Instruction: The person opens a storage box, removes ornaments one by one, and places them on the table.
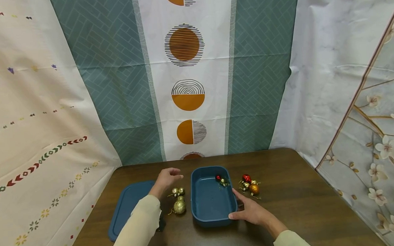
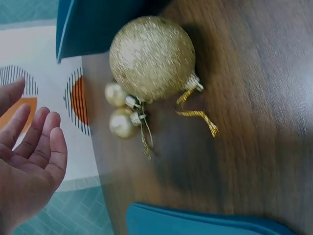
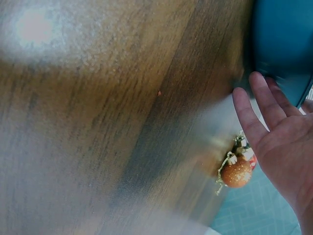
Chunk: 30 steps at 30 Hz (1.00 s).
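Note:
A blue rectangular container [image 1: 210,200] stands on the table, with a small red bauble [image 1: 217,177] and a gold bauble [image 1: 223,181] inside at its far right. My right hand [image 1: 250,209] touches the container's right side, its fingers fairly straight against the outer wall and the thumb at the rim. My left hand [image 1: 166,180] hovers to the left of the container with relaxed fingers and nothing in them. Below and beside it lie a large glittery gold bauble [image 2: 152,58] and smaller gold baubles [image 2: 122,123] with string loops.
A blue lid [image 1: 129,201] lies at the left, partly hidden by my left arm. A dark object [image 1: 161,224] shows beside that sleeve. Right of the container sit red, gold and orange baubles [image 1: 254,189]. Patterned cloths [image 1: 186,83] hang behind the table.

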### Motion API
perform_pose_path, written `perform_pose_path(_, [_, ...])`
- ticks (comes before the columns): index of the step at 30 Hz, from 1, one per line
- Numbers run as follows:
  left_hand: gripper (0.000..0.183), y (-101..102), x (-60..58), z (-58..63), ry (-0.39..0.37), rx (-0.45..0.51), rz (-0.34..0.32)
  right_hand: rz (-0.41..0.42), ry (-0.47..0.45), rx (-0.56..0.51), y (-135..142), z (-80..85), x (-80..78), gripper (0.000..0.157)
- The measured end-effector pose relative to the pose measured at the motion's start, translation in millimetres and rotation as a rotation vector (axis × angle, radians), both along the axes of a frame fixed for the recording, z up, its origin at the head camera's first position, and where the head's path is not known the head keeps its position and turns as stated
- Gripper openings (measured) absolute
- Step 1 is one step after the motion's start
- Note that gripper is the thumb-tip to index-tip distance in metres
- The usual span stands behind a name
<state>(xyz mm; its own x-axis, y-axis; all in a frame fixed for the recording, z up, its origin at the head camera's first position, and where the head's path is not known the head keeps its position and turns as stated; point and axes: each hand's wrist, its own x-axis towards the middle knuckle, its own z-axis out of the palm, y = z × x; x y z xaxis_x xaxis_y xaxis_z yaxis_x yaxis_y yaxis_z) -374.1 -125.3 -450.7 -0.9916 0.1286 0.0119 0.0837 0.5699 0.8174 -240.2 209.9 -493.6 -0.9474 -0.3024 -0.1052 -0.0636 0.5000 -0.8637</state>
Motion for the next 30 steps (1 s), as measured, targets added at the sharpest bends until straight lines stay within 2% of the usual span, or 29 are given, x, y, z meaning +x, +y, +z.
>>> perform_pose_path(9, [0.032, 18.1, -0.7, 6.6, -0.005, 0.071, -0.030, 0.010, 0.006, -0.009, 0.5, 0.3, 0.8, 0.100])
perform_pose_path(16, [0.033, 35.8, 1.8, 10.4, 0.028, 0.066, -0.080, 0.010, 0.003, -0.023, 0.6, 1.1, 2.0, 0.100])
perform_pose_path(24, [0.034, 57.8, 6.6, 16.7, 0.016, 0.097, -0.124, 0.002, -0.007, -0.024, 0.0, 0.9, 2.0, 0.100])
perform_pose_path(30, [0.037, 76.6, 7.5, 19.4, -0.004, 0.079, -0.118, -0.011, -0.012, -0.007, -0.5, 2.1, 1.8, 0.100])
